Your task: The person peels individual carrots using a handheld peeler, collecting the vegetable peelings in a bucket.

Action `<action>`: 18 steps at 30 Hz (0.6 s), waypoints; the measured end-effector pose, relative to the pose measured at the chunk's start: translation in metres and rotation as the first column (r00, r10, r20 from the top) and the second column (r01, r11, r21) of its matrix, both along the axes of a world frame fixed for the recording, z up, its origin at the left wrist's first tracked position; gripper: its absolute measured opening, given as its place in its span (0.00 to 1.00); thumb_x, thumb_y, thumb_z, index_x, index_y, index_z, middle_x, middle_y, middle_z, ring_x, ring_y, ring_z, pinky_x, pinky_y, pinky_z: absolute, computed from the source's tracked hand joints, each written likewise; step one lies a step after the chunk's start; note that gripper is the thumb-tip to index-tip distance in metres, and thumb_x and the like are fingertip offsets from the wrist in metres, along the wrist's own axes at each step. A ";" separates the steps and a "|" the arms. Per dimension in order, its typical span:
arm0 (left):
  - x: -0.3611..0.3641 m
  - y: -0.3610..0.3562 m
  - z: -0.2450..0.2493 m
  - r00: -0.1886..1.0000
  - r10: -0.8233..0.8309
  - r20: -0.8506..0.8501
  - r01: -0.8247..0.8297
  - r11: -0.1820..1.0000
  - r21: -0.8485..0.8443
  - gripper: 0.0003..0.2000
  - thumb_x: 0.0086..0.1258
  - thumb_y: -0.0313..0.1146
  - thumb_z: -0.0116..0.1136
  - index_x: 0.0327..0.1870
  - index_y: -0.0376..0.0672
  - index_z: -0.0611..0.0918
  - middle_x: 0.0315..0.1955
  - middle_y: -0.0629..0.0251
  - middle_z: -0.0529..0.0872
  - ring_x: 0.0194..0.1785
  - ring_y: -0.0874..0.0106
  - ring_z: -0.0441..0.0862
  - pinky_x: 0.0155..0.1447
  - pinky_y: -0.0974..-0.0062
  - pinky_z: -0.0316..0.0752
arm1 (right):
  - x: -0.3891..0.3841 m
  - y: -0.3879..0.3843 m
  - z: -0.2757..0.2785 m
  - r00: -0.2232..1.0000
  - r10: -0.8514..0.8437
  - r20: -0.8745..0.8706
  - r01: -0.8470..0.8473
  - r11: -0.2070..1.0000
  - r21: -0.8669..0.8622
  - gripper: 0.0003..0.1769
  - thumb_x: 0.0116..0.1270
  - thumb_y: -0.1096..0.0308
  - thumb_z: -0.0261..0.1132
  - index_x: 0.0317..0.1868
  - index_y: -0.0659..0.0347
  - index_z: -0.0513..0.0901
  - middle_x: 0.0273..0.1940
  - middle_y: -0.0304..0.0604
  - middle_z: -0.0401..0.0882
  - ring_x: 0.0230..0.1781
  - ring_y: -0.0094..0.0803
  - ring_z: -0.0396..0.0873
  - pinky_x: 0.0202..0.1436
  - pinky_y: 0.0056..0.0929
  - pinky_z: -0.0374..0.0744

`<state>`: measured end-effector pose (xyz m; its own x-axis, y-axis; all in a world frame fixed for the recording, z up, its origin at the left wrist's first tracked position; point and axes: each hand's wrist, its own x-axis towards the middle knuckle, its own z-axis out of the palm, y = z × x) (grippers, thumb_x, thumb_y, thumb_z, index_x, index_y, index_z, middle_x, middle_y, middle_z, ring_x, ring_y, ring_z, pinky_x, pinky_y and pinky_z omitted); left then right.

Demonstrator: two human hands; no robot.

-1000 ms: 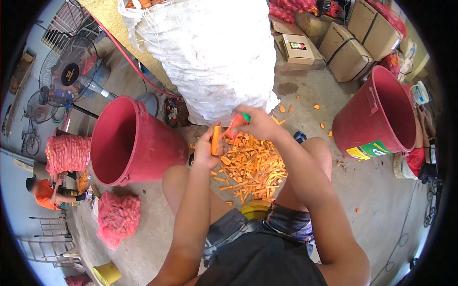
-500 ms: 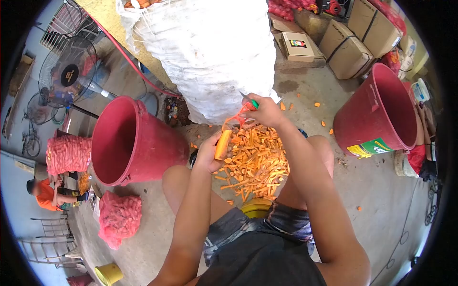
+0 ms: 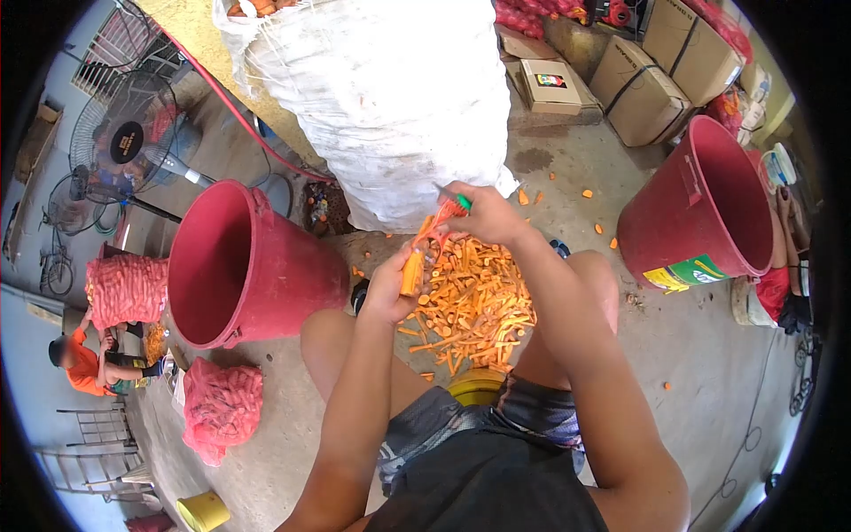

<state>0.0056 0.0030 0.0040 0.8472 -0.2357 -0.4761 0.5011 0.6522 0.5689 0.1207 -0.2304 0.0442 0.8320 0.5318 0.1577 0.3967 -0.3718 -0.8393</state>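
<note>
My left hand point(image 3: 392, 285) is closed around a peeled orange carrot point(image 3: 411, 271), its cut lower end pointing toward me. Against the carrot's upper end, my right hand point(image 3: 486, 213) grips a red-orange tool point(image 3: 449, 215) that looks like a peeler. The same hand also holds a small knife point(image 3: 464, 202) with a green handle; its grey blade points up and left. My right fingers partly cover both tools. Below the hands, a heap of orange carrot peelings and pieces point(image 3: 479, 301) spreads over the floor between my legs.
A big white sack point(image 3: 399, 106) stands just ahead. Red bins flank me, one at left point(image 3: 292, 266) and one at right point(image 3: 656, 213). A pink mesh bag point(image 3: 223, 408) lies at lower left. Farther off are a fan point(image 3: 127, 142), cartons point(image 3: 638, 93) and a seated person point(image 3: 87, 363).
My right hand has moved slightly left and down, bringing the red-orange tool closer over the carrot. The carrot stands a little more upright in my left hand.
</note>
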 end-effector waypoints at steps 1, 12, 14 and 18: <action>-0.001 0.002 0.000 0.999 -0.044 0.005 0.044 0.999 -0.012 0.18 0.88 0.48 0.51 0.64 0.46 0.82 0.43 0.68 0.85 0.41 0.73 0.82 0.40 0.72 0.76 | 0.003 -0.004 0.002 0.993 -0.044 -0.109 0.045 0.999 0.004 0.28 0.60 0.59 0.84 0.59 0.54 0.86 0.46 0.50 0.90 0.47 0.46 0.90 0.54 0.43 0.85; 0.002 -0.019 0.031 0.978 0.194 -0.075 -0.187 0.977 0.099 0.20 0.89 0.49 0.48 0.68 0.46 0.81 0.43 0.67 0.85 0.38 0.72 0.81 0.40 0.72 0.77 | -0.034 0.017 0.013 0.993 0.121 0.000 -0.120 0.991 -0.066 0.28 0.60 0.64 0.84 0.58 0.57 0.83 0.44 0.50 0.89 0.46 0.39 0.87 0.56 0.39 0.83; 0.002 -0.016 0.012 0.993 0.115 -0.039 -0.109 0.986 0.130 0.20 0.90 0.48 0.48 0.69 0.46 0.81 0.44 0.67 0.86 0.39 0.72 0.82 0.41 0.73 0.78 | -0.022 0.012 0.009 0.995 0.101 0.020 -0.099 0.993 -0.065 0.29 0.59 0.64 0.84 0.59 0.58 0.83 0.44 0.51 0.89 0.48 0.41 0.88 0.56 0.39 0.83; -0.004 -0.002 0.005 0.999 -0.014 -0.030 0.018 0.994 0.107 0.20 0.90 0.48 0.48 0.69 0.46 0.81 0.45 0.68 0.86 0.40 0.72 0.83 0.42 0.73 0.79 | 0.006 -0.001 0.008 0.967 -0.059 -0.247 0.036 0.995 -0.097 0.29 0.60 0.62 0.85 0.59 0.56 0.83 0.43 0.50 0.89 0.46 0.42 0.88 0.54 0.40 0.83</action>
